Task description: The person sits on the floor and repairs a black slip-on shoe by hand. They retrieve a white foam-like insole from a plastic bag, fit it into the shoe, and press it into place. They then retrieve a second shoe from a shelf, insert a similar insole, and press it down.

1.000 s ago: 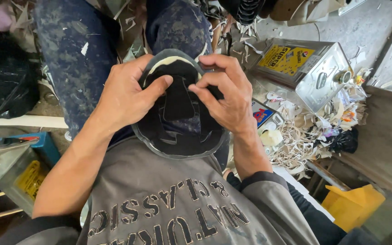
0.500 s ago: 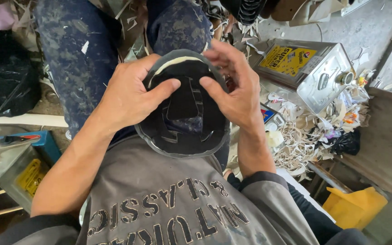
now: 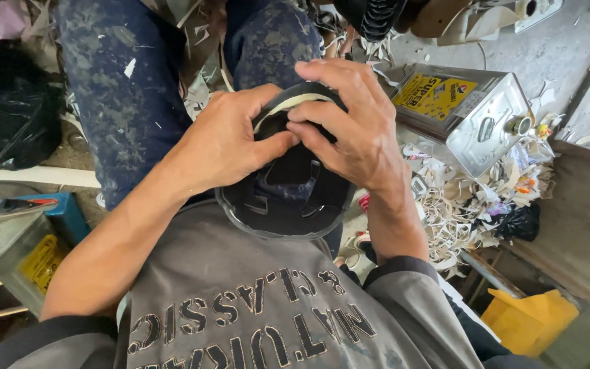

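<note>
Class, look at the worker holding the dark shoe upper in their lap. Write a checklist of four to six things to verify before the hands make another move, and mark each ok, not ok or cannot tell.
1. Left hand has a grip on the shoe upper: ok.
2. Right hand has a grip on its top edge: ok.
3. Pale lining strip lies flat along the rim: cannot tell, fingers cover it.
4. Upper rests steady against the lap: ok.
5. Metal can stands apart from the hands: ok.
6. Floor scraps kept off the upper: ok.
</note>
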